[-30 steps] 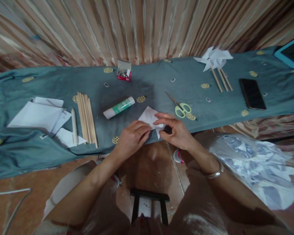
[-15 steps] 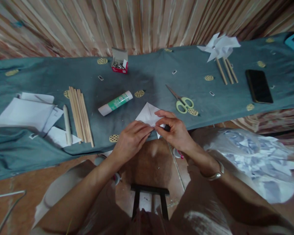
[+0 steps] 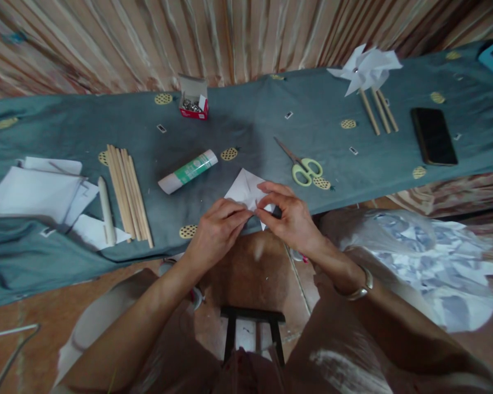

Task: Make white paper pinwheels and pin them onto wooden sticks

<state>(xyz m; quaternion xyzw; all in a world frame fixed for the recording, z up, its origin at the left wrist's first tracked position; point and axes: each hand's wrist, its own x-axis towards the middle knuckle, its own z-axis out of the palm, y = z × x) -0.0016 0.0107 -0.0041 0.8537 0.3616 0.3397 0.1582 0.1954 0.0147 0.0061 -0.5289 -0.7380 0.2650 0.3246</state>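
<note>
Both of my hands meet over a small white folded paper at the near edge of a table covered in a blue-green cloth. My left hand pinches the paper's near edge with curled fingers. My right hand grips the paper's right corner between thumb and fingers. A silver bangle sits on my right wrist. Green-handled scissors lie just beyond my right hand. A white glue stick with a green label lies on its side beyond my left hand.
A bundle of wooden sticks and white paper sheets lie at the left. A red box of pins stands at the back. White paper pinwheels on sticks and a black phone lie at the right. A plastic bag of paper scraps sits beside my right arm.
The view has drifted a little. My hands have stayed on the paper, the fingers shifting slightly along its near edge.
</note>
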